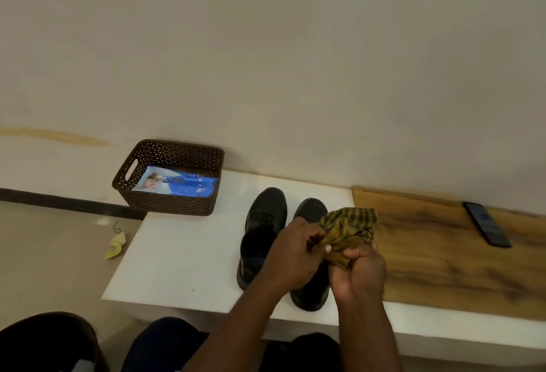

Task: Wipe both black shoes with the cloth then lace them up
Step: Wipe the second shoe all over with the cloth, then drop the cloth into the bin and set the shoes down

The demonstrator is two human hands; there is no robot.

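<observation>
Two black shoes stand side by side on the white ledge (183, 253), toes toward the wall. The left shoe (263, 224) is mostly in view. The right shoe (311, 295) is partly hidden behind my hands. A crumpled yellow-and-black striped cloth (347, 230) is held above the right shoe. My left hand (295, 253) pinches the cloth's left edge. My right hand (359, 274) is clenched around its lower part. No laces can be made out on either shoe.
A brown perforated basket (165, 204) with a blue packet (180, 185) inside stands at the ledge's back left corner. A dark phone (486, 224) lies on the wooden board (443, 268) to the right. A yellow scrap (115, 246) lies on the floor at left.
</observation>
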